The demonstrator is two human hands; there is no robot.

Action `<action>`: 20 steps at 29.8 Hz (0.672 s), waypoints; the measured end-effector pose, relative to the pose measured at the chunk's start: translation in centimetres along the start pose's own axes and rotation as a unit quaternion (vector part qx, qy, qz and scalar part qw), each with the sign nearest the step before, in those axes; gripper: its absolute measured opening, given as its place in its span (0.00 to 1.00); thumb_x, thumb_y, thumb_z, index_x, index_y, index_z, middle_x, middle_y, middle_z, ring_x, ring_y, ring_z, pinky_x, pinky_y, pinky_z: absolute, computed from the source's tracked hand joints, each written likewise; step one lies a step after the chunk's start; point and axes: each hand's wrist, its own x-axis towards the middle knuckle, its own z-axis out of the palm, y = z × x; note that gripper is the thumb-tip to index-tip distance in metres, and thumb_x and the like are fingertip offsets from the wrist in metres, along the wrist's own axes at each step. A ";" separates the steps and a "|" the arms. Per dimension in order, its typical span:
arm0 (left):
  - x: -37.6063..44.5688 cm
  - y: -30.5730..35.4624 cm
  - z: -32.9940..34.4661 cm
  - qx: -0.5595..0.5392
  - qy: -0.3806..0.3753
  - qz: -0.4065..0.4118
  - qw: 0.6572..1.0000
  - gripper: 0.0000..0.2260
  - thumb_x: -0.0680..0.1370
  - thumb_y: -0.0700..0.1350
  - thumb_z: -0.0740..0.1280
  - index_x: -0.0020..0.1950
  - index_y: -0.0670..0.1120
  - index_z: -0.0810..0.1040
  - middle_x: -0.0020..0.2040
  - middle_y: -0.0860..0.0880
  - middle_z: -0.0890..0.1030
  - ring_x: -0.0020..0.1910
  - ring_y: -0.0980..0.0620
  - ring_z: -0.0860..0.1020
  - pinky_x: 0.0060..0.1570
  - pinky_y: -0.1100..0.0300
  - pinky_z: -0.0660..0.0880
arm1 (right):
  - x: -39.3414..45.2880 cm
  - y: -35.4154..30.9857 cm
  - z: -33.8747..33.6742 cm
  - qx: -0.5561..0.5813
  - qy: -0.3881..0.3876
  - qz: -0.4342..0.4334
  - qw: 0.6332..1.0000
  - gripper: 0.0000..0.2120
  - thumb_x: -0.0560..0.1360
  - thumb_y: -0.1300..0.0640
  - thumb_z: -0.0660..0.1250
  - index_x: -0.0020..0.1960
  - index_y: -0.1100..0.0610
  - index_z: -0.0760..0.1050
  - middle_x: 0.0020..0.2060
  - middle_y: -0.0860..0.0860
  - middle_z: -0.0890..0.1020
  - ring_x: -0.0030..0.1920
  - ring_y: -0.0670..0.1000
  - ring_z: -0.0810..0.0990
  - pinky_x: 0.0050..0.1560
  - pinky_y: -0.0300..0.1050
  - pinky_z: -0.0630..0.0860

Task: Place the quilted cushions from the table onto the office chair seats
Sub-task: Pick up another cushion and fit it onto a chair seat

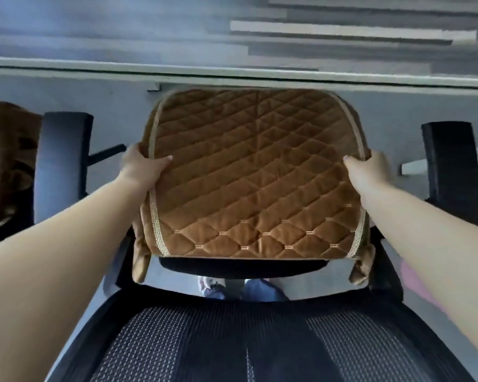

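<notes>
Brown quilted cushion (255,175) sits over the seat of a black office chair (243,267), covering it so that only the seat's dark front edge shows below the cushion's near border. Both hands grip it at the sides. The left hand (144,168) clasps the left edge, thumb lying on top of the diamond stitching and fingers curled under the pale braided trim. The right hand (366,168) does the same on the right edge, thumb on top, fingers wrapped round out of sight. Whether the cushion lies flat on the seat or is held a little above it I cannot tell. Two fabric ties hang from its near corners, one on each side.

The chair's mesh backrest (232,340) fills the bottom of the view, and its two dark armrests stand either side, the left armrest (64,164) and the right armrest (450,164). Beyond the chair runs the pale edge of the table (232,74). At far left, a second brown cushion (6,155) of the same fabric lies on a neighbouring chair, only partly in view
</notes>
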 end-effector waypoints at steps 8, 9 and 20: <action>-0.5 -7.3 3.3 0.058 -0.016 -0.068 0.996 0.35 0.73 0.46 0.73 0.74 0.42 0.59 0.70 0.40 0.70 0.67 0.40 0.70 0.62 0.49 0.69 | -2.0 6.8 3.9 0.009 -0.033 0.072 0.997 0.21 0.74 0.56 0.64 0.65 0.57 0.64 0.52 0.54 0.76 0.53 0.61 0.78 0.54 0.53 0.75; -0.4 -7.6 3.4 0.059 -0.016 -0.069 0.996 0.36 0.73 0.46 0.73 0.75 0.42 0.59 0.70 0.40 0.70 0.67 0.40 0.70 0.63 0.48 0.69 | -2.0 7.3 4.2 0.001 -0.034 0.067 0.997 0.21 0.74 0.56 0.64 0.65 0.58 0.64 0.53 0.56 0.77 0.53 0.62 0.78 0.54 0.53 0.75; -0.5 -9.2 4.8 0.097 0.000 -0.052 0.994 0.39 0.71 0.47 0.74 0.77 0.46 0.56 0.72 0.39 0.63 0.71 0.37 0.63 0.69 0.41 0.64 | -1.3 8.5 4.2 -0.083 -0.029 0.051 0.995 0.24 0.75 0.54 0.66 0.68 0.60 0.65 0.61 0.60 0.74 0.59 0.63 0.75 0.52 0.49 0.72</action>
